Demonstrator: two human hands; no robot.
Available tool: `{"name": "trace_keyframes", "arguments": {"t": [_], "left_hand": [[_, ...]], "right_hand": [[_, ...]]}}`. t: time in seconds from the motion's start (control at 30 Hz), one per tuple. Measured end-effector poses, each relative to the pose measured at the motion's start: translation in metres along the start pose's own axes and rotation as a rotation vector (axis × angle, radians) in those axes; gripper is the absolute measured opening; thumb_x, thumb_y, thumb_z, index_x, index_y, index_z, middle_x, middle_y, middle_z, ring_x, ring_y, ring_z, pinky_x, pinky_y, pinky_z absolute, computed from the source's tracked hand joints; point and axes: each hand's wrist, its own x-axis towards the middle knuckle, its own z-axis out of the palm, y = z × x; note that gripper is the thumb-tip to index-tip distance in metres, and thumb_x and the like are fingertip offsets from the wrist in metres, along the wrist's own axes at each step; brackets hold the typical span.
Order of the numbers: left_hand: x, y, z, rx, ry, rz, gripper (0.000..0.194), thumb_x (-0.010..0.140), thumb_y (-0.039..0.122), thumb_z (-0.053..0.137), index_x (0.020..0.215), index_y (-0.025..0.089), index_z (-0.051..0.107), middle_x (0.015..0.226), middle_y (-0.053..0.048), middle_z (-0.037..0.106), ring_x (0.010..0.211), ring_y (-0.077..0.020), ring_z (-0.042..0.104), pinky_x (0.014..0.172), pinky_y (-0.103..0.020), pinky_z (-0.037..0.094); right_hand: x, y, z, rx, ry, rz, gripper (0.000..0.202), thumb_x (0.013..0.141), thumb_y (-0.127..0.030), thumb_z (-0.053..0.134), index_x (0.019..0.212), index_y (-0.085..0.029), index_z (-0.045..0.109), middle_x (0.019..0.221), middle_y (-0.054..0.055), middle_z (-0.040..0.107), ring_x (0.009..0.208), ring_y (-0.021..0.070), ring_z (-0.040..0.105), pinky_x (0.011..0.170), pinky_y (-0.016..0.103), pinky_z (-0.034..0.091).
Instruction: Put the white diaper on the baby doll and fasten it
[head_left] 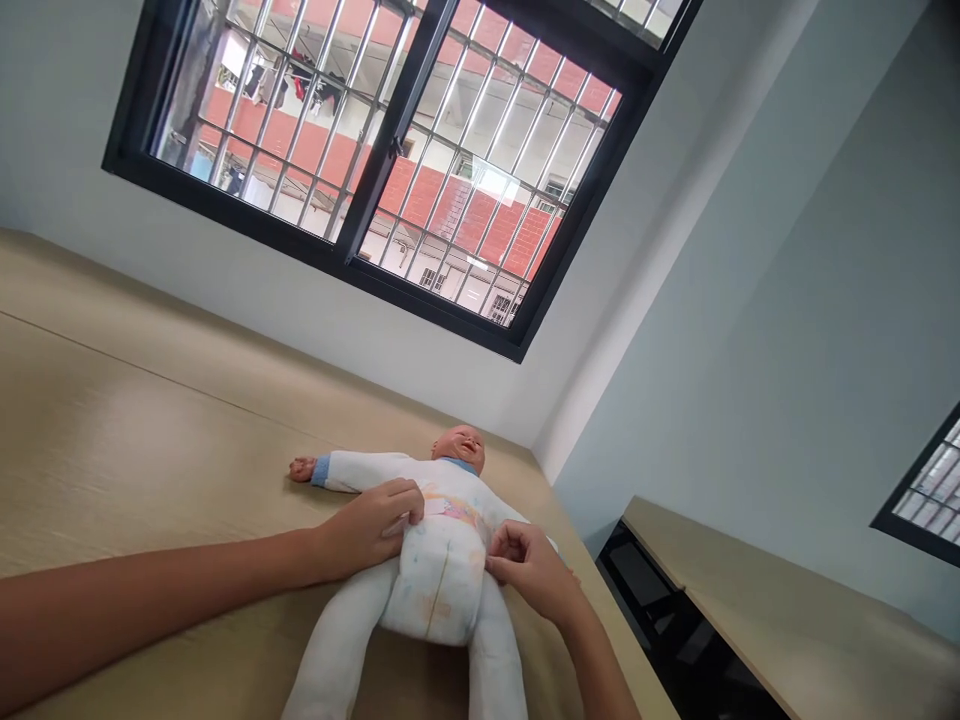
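Left fingers (409, 497) pinch a diaper (442, 580) at one side; right fingers (516, 535) curl opposite, grip unclear. Likely soft, light, best held by its corners, it covers the hips of a face-up doll (456, 478) on the surface (180, 450).

Doll suit (379, 468) white, cuff (321, 470) blue; diaper (442, 585) white, waistband (456, 509) pink-orange patterned; tabletop (135, 450) tan.

Your doll's head (457, 447) looks smooth plastic, its suit (337, 630) matt cloth, diaper (441, 580) papery, your wood-look surface (142, 430) softly glossy.
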Motion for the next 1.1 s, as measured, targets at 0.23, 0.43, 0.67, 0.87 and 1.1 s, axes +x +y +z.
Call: {"name": "trace_keyframes", "arguments": {"t": [0.23, 0.43, 0.67, 0.87, 1.1], "left_hand": [[0.000, -0.004, 0.004, -0.005, 0.036, -0.024, 0.019, 0.069, 0.008, 0.047, 0.082, 0.022, 0.048, 0.091, -0.001, 0.060, 0.085, -0.0174, 0.053, 0.078, -0.027, 0.042], [-0.001, -0.003, 0.005, -0.002, 0.033, -0.053, 0.018, 0.070, 0.009, 0.048, 0.083, 0.022, 0.048, 0.093, -0.002, 0.061, 0.088, -0.0178, 0.054, 0.079, -0.027, 0.041], [0.013, 0.012, -0.034, 0.027, -0.260, 0.066, 0.027, 0.076, 0.014, 0.048, 0.094, 0.025, 0.065, 0.097, -0.001, 0.067, 0.090, -0.0210, 0.056, 0.085, -0.031, 0.041], [0.019, 0.018, -0.042, 0.032, -0.283, 0.082, 0.031, 0.075, 0.007, 0.054, 0.097, 0.024, 0.067, 0.099, 0.002, 0.069, 0.090, -0.0187, 0.059, 0.084, -0.027, 0.043], [0.018, 0.020, -0.001, 0.750, -0.166, 0.326, 0.019, 0.075, 0.003, 0.054, 0.087, 0.018, 0.055, 0.090, -0.006, 0.064, 0.076, -0.0226, 0.056, 0.066, -0.035, 0.041]], "right_hand": [[0.019, 0.026, 0.024, -0.152, 0.282, -0.067, 0.017, 0.064, -0.027, 0.056, 0.055, -0.022, 0.043, 0.053, -0.007, 0.037, 0.055, 0.0109, 0.032, 0.054, 0.026, 0.022], [0.024, 0.027, 0.034, -0.157, 0.320, -0.078, 0.033, 0.069, -0.037, 0.049, 0.052, -0.025, 0.024, 0.053, -0.007, 0.022, 0.056, 0.0103, 0.024, 0.055, 0.027, 0.019], [0.000, 0.002, 0.003, 0.044, -0.092, 0.039, 0.017, 0.072, -0.034, 0.059, 0.069, -0.019, 0.051, 0.060, -0.006, 0.044, 0.056, 0.0108, 0.039, 0.055, 0.024, 0.032], [0.006, 0.001, 0.013, -0.002, -0.040, 0.021, 0.018, 0.066, -0.030, 0.058, 0.063, -0.021, 0.042, 0.061, -0.007, 0.034, 0.060, 0.0096, 0.027, 0.055, 0.025, 0.019], [0.015, -0.003, 0.037, -0.427, 0.170, 0.054, 0.025, 0.065, -0.027, 0.045, 0.056, -0.023, 0.022, 0.054, -0.006, 0.020, 0.064, 0.0144, 0.021, 0.059, 0.032, 0.015]]}}
